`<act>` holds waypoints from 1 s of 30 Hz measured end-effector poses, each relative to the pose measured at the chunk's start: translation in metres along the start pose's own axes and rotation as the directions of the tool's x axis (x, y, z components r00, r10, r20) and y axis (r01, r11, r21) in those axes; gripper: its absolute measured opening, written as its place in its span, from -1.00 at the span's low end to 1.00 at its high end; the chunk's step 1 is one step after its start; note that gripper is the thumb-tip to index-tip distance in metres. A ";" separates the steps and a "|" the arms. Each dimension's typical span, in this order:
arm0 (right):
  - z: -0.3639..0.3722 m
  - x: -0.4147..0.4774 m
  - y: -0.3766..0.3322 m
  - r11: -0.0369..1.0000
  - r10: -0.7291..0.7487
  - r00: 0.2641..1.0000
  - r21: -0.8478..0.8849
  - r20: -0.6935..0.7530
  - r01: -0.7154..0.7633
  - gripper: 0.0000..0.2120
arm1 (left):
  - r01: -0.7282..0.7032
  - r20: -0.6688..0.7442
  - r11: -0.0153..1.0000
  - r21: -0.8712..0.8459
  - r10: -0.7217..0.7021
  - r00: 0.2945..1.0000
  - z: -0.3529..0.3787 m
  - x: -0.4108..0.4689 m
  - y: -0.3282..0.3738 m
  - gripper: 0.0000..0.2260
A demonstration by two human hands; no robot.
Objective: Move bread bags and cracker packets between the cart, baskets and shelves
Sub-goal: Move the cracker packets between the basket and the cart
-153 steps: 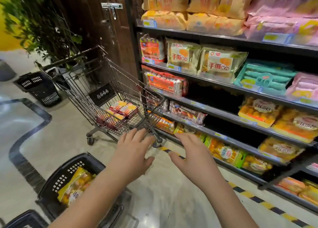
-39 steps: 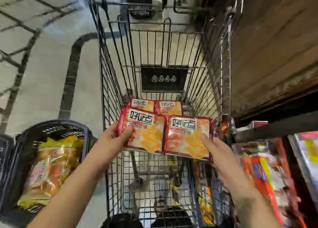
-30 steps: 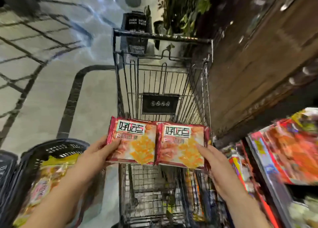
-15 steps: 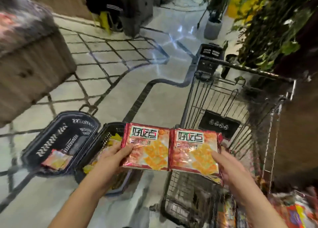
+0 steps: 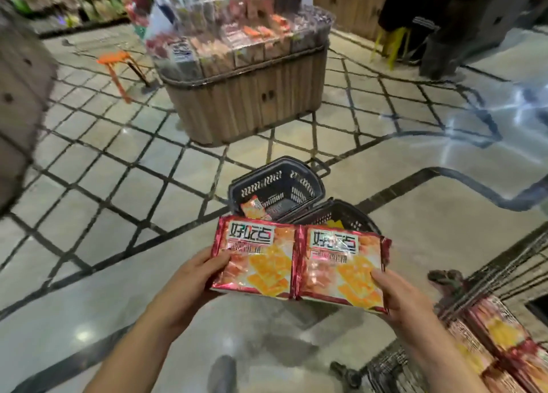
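So you've got two cracker packets out in front of you, side by side with their inner edges touching. Your left hand pinches the left packet at its outer edge, thumb on top and fingers underneath. Your right hand does the same at the outer near corner of the right packet. Can't tell if the two are joined or just butted together, so treat them as loose. Just past the far edge of the packets, down on the floor, sit two black baskets. The nearer basket is mostly hidden behind what you're holding, while the farther basket is in plain view with one small packet lying in it. The cart is off beyond your right hand with more packets in it. My guess is you're mid-carry toward one of those baskets. If so, move both hands forward together so the middle doesn't sag or split, get low over the basket before letting go, and lay them flat rather than on edge. Crackers crack, so no tossing.
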State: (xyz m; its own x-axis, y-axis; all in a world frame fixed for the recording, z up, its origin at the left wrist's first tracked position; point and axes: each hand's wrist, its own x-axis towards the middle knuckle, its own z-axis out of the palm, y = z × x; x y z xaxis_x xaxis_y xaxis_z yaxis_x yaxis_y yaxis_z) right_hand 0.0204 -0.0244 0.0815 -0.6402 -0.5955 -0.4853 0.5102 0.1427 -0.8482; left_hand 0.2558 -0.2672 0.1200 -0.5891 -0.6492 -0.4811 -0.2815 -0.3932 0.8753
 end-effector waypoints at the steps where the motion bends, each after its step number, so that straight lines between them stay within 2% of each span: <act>1: 0.017 0.005 -0.001 1.000 0.005 1.000 -0.018 0.022 -0.005 -0.66 | -0.001 -0.026 1.000 -0.021 0.000 1.000 -0.017 0.001 -0.001 -0.62; 3: 0.050 0.018 0.002 0.998 0.016 0.998 -0.065 0.053 -0.012 -0.61 | -0.016 -0.073 0.998 -0.065 0.011 0.997 -0.051 0.005 -0.002 -0.63; 7: 0.122 0.050 0.012 0.995 0.025 0.998 -0.100 0.055 -0.020 -0.15 | -0.050 -0.109 0.989 -0.138 0.035 0.993 -0.122 0.022 0.004 -0.71; 8: 0.142 0.057 0.014 0.994 0.023 0.998 -0.110 0.064 -0.016 -0.14 | -0.062 -0.108 0.988 -0.139 0.047 0.993 -0.141 0.027 0.007 -0.71; 11: 0.213 0.068 0.015 0.991 -0.007 0.992 -0.130 0.126 0.024 -0.52 | -0.067 -0.104 0.991 -0.117 0.055 0.993 -0.201 0.044 0.021 -0.72; 14: 0.273 0.076 0.018 0.990 -0.012 0.994 -0.140 0.105 0.027 -0.69 | -0.060 -0.113 0.992 -0.114 0.047 0.992 -0.256 0.060 0.036 -0.73; 21: 0.358 0.105 0.023 0.984 0.043 0.998 -0.174 0.035 -0.036 -0.67 | -0.019 -0.059 0.996 -0.091 0.013 0.998 -0.336 0.114 0.063 -0.73; 24: 0.375 0.127 0.018 0.991 0.054 0.998 -0.128 0.027 -0.050 -0.60 | 0.002 -0.041 0.996 -0.087 -0.005 0.999 -0.350 0.143 0.073 -0.74; 27: 0.385 0.152 0.008 0.993 0.057 0.998 -0.106 0.013 -0.055 -0.69 | 0.025 -0.009 0.997 -0.075 -0.026 1.000 -0.354 0.179 0.088 -0.74; 30: 0.392 0.182 0.000 0.998 0.045 0.999 -0.054 -0.002 -0.045 -0.66 | 0.045 0.016 0.998 -0.045 -0.044 0.999 -0.354 0.222 0.108 -0.74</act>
State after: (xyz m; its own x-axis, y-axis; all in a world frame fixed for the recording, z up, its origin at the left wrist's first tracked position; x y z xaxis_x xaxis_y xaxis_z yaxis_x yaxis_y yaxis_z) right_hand 0.1287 -0.4431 0.0765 -0.6177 -0.5873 -0.5230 0.5067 0.2114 -0.8358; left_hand 0.3625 -0.6839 0.0900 -0.5882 -0.6209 -0.5182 -0.2731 -0.4506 0.8499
